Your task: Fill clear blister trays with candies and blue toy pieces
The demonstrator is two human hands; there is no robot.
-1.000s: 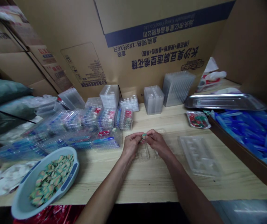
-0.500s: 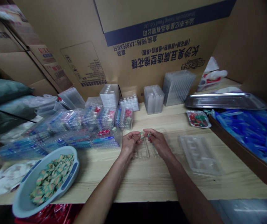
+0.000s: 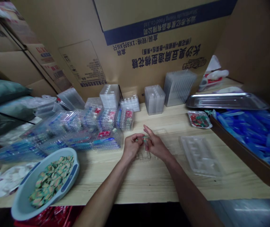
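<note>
Both my hands meet over a clear plastic tray (image 3: 143, 156) near the middle of the table. My left hand (image 3: 132, 145) is closed, its thumb and index finger pinching a small green-and-pink striped piece (image 3: 146, 138). Opposite it, my right hand (image 3: 156, 145) has its index finger raised, while its thumb and other fingers close around the same piece; part of the grip is hidden. Similar striped pieces (image 3: 52, 178) fill a light blue plastic basin (image 3: 15, 201) at the left. To the right of my hands lies another clear compartment tray (image 3: 199, 156).
Filled clear packs (image 3: 106, 140) with blue items stand in rows at left. Stacks of clear trays (image 3: 155, 100) line the back, before a large cardboard box (image 3: 168, 75). At right are a foil-like pack (image 3: 199, 119), a metal tray (image 3: 229, 101) and blue plastic pieces (image 3: 255, 135) in a box.
My right hand has turned, its index finger lifting upward and its thumb dropping below the piece. My left hand stays nearly in place. The view has shifted slightly.
</note>
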